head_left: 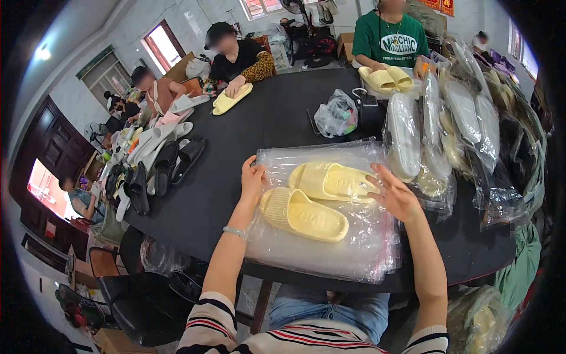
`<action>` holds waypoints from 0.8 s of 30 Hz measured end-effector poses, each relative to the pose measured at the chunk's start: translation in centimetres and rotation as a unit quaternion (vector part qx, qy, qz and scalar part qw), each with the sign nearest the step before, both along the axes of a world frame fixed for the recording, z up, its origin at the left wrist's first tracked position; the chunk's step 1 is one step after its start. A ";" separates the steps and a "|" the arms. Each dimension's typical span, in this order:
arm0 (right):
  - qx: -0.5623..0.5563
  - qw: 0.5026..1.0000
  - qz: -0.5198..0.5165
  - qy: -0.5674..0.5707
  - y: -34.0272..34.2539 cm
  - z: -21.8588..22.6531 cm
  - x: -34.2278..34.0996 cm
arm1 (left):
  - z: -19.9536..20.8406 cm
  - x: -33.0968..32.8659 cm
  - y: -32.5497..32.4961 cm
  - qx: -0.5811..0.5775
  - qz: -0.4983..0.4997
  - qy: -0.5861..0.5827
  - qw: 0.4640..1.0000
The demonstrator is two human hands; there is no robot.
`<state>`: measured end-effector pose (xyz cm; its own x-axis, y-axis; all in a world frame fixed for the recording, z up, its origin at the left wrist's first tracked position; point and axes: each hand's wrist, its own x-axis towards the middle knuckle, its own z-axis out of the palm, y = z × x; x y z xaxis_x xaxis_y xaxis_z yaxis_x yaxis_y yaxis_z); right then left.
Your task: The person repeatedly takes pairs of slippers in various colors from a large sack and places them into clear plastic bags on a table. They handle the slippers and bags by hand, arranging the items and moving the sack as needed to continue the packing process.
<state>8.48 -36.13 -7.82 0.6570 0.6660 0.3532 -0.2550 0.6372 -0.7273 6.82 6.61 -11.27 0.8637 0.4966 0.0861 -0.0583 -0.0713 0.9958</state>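
Two pale yellow slippers with ribbed straps lie on a stack of clear plastic bags (318, 259) in front of me. The near slipper (321, 221) is angled with its strap to the left; the far slipper (330, 180) lies just beyond it, also strap to the left. My left hand (252, 177) is at the stack's left edge, fingers loosely bent and apart, thumb near the plastic. My right hand (396, 194) is open, fingers spread, its fingertips by the right end of the far slipper; whether they touch it I cannot tell.
Bagged slippers (404, 135) are piled to the right. A crumpled clear bag (337, 115) and a black box (369, 112) stand beyond the stack. Loose slippers (165, 165) line the table's left side. Across the table, co-workers handle yellow slippers (386, 78). A black chair (144, 307) is at lower left.
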 end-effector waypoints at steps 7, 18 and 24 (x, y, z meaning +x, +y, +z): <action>-0.030 0.987 -0.055 0.149 -0.4 -2.4 0.8 | 0.5 -5.0 0.4 0.023 -0.063 0.075 0.995; -0.331 0.939 0.057 -0.079 2.2 -2.0 -1.9 | 5.1 -17.7 -2.2 -0.012 -0.162 0.118 0.980; -0.388 0.893 0.021 -0.226 1.8 -2.1 -1.8 | 3.7 -18.9 -0.2 -0.206 -0.102 0.020 0.973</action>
